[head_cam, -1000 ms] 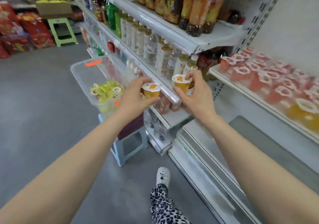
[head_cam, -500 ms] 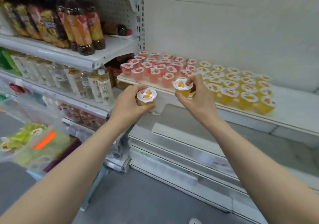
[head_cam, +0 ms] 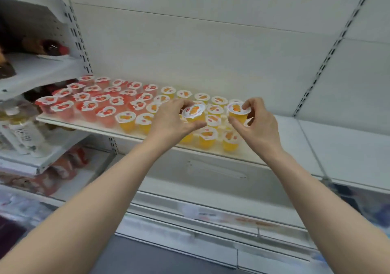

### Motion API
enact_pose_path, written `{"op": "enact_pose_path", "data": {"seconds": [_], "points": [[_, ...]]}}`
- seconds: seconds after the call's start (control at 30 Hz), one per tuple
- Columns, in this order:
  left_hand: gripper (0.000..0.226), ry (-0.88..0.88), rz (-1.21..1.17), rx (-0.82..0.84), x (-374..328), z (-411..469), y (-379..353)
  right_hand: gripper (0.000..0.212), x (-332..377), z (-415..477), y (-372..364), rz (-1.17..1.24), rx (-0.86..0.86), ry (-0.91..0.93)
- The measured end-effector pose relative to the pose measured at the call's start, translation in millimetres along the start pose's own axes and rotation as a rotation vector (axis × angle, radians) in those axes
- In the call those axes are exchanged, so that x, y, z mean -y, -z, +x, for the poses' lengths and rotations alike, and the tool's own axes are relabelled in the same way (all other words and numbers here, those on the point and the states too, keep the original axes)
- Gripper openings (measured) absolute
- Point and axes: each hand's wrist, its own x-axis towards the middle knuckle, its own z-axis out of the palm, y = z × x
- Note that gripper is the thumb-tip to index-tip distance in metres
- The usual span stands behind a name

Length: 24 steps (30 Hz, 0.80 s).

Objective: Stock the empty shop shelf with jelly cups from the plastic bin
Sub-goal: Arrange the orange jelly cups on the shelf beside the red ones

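White metal shelving (head_cam: 42, 71) at far left, with dark bottles (head_cam: 50, 49) lying on the upper board and pale drink bottles (head_cam: 25, 134) standing below, all blurred. Next along, on the stocked shelf (head_cam: 84, 124), a block of red jelly cups (head_cam: 88, 107) in rows, upright, foil lids up, spread from the front edge towards the back panel (head_cam: 190, 52). Just beside them to the right, rows of orange jelly cups (head_cam: 126, 120), also upright.

Over the middle of that orange block, the left grip (head_cam: 172, 121), closed round an orange cup (head_cam: 193, 112): thumb along the near side, fingers curled over the far rim. Cup upright, raised above the lids beneath.

Right of it, the right grip (head_cam: 259, 126), likewise closed round a second orange cup (head_cam: 238, 110): fingertips at the lid's right edge, thumb under the near wall. Cup upright at the right-hand end of the orange block, contact with the shelf board impossible to judge. Both held cups near each other, apart.

Further right, bare shelf board, then a slotted upright rail (head_cam: 322, 62) slanting up the back panel. Below, lower shelves (head_cam: 211, 189) with blurred packets (head_cam: 63, 168) at left.
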Motion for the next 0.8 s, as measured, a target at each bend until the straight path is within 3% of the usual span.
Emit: {"op": "enact_pose_path", "data": {"seconds": [0.4, 0.8], "points": [[0.057, 0.059, 0.030, -0.054, -51, 64, -106, 0.032, -142, 72, 14, -0.046, 0.193, -0.076], [0.057, 0.094, 0.091, -0.047, -57, 92, -126, 0.033, -178, 112, -9, 0.008, 0.283, -0.103]]}}
